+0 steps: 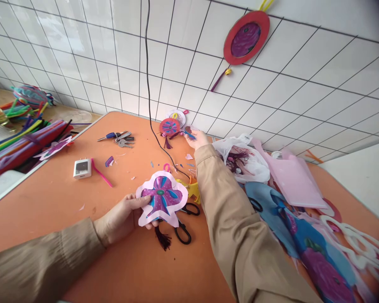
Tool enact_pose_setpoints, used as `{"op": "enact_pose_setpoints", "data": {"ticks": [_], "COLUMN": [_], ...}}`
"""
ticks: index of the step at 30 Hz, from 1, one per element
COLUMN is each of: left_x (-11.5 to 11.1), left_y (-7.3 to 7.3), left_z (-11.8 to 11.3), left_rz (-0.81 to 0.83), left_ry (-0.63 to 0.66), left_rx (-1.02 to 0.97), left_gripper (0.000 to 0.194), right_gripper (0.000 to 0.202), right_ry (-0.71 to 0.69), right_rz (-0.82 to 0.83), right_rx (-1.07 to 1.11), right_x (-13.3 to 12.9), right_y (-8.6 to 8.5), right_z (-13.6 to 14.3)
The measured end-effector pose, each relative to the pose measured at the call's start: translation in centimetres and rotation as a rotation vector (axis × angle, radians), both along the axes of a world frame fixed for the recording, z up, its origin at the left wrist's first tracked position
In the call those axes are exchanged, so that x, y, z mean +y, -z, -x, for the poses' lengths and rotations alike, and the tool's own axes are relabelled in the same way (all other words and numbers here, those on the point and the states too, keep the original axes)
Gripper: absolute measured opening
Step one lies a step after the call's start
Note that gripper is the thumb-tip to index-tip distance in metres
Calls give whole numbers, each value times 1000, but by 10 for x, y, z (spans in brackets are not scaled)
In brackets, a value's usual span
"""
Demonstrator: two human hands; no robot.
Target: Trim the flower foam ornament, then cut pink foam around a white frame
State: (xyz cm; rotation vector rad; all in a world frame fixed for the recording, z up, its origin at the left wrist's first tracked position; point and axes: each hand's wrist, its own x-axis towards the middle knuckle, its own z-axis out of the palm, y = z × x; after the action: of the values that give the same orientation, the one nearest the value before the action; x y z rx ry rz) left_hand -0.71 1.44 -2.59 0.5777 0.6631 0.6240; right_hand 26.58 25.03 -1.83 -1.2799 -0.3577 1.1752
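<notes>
My left hand (123, 216) is closed on a flower-shaped pendant (173, 206), its thumb on the front. The pendant has a pale pink border, a purple and blue patterned middle, a pink loop on top and a dark tassel (163, 239) below. Black-handled scissors (183, 233) lie partly hidden behind it. Stretched to the back of the table, my right hand (198, 139) pinches a small brown and blue piece with a pale edge (190, 133). Just left of that hand lies a round red pendant (169, 126) with a tassel. My right sleeve partly covers a yellow tool (194, 189).
A black cable (148, 75) hangs down the tiled wall onto the orange table (113, 269). Keys (124, 139), a white charger (82, 168) and scraps lie left. Pipe cleaners (28, 147) fill the far left. A plastic bag (244, 160) and blue cloth (268, 210) lie right.
</notes>
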Motion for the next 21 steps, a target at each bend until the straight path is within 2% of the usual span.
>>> {"op": "enact_pose_setpoints", "data": {"ticks": [10,19,21], "left_x": [1,2,2], "left_y": [7,1,1], "left_z": [2,0,0], "left_rz": [-17,-34,-31], "left_ry": [-9,24,26], "left_rx": [-29,-27,-26], "left_gripper": [33,39,39], "right_gripper": [37,39,33], "right_ry": [45,-13,2], "right_rz": [-42,-42,-28], "right_rx": [-51,-153,-189], "right_x": [9,12,12], "right_y": [5,8,8], "right_z": [-11,-19,-19]}}
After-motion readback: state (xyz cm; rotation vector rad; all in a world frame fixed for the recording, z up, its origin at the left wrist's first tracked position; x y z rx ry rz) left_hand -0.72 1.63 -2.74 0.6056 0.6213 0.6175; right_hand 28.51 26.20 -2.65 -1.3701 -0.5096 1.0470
